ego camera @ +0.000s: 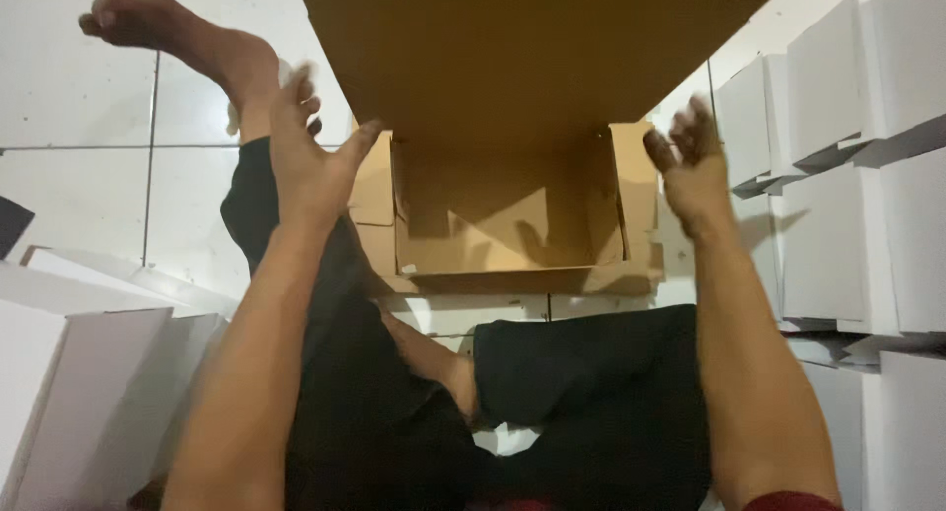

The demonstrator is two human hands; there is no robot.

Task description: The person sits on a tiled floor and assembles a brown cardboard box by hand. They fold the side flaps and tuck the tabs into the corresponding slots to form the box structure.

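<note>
Right now the half-folded brown cardboard box (pixel 507 210) sits on the white tiled floor (pixel 79 107) between my two hands, its open tray facing me and its long axis running left to right, the big lid flap rising toward the camera. My left hand (pixel 310 166) hovers just beside the left side flap, fingers spread and holding nothing; my right hand (pixel 695 171) hangs equally near the right flap, fingers loosely curled, empty. One brown box, two hands; stacks of white folded boxes (pixel 847 166) on both sides, too overlapped to count.

A home packing spot: tiled floor (pixel 79 87), stacked white boxes (pixel 838 176).
</note>
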